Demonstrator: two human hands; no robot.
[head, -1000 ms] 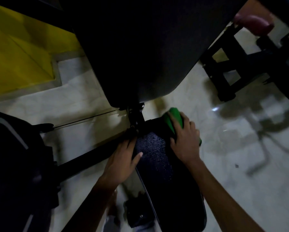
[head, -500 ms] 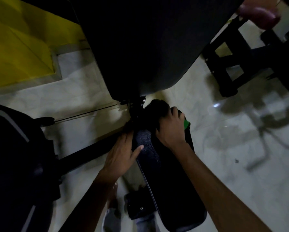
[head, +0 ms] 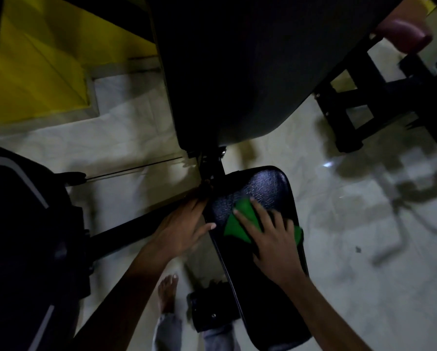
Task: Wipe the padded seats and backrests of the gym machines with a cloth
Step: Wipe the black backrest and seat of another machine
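Green cloth (head: 240, 224) half-hidden under flat right hand (head: 270, 239); left hand (head: 184, 229) relaxed against dim seat (head: 263, 188) edge

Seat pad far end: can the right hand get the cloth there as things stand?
Probably yes. The right hand presses the cloth flat on the seat pad, and the stretch of pad ahead of its fingers is bare. The left hand rests at the pad's left edge, out of that path.
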